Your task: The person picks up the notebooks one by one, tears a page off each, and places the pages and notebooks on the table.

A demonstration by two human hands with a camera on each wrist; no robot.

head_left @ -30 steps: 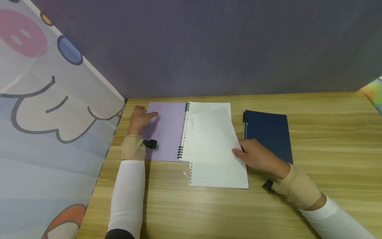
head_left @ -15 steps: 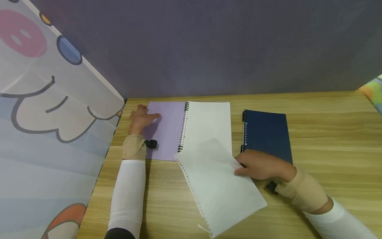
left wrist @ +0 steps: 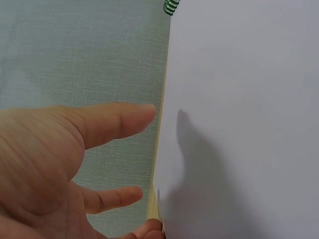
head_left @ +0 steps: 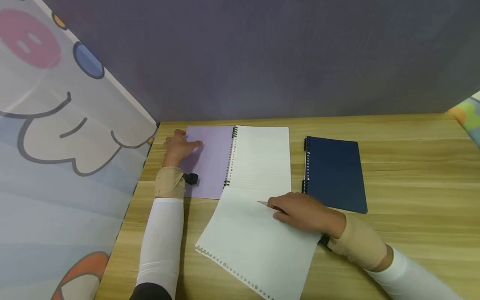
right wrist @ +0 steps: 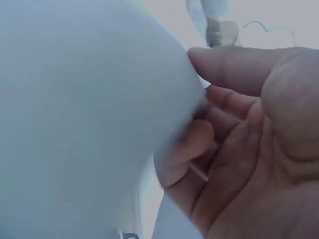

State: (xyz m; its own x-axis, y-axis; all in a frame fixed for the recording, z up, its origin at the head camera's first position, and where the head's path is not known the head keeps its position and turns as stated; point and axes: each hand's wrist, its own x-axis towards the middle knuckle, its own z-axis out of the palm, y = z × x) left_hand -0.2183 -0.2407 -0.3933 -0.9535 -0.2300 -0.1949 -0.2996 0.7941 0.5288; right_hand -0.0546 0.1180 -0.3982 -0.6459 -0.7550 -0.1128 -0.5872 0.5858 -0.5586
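Note:
A spiral notebook lies spread flat, its purple cover point(head_left: 215, 162) on the left and a lined white page point(head_left: 262, 156) on the right. At the cover's outer edge is my left hand point(head_left: 178, 146), fingers spread and thumb stretched out over the cover; in the left wrist view a fingertip meets the sheet edge. My right hand point(head_left: 303, 212) pinches a loose sheet of paper point(head_left: 251, 246) by its edge, thumb and fingers on either side in the right wrist view. The sheet's punched edge faces down-left, and its upper part overlaps the notebook's page.
A dark blue spiral notebook point(head_left: 335, 175) lies closed to the right, just beyond the right hand. The wooden table point(head_left: 416, 183) ends at a grey wall panel point(head_left: 300, 62) behind. A cartoon-printed wall point(head_left: 112, 187) stands along the left side.
The right hand has drawn the loose sheet off the notebook toward the table's front, turning it so its punched edge swings down-left. The left hand has stayed at the cover.

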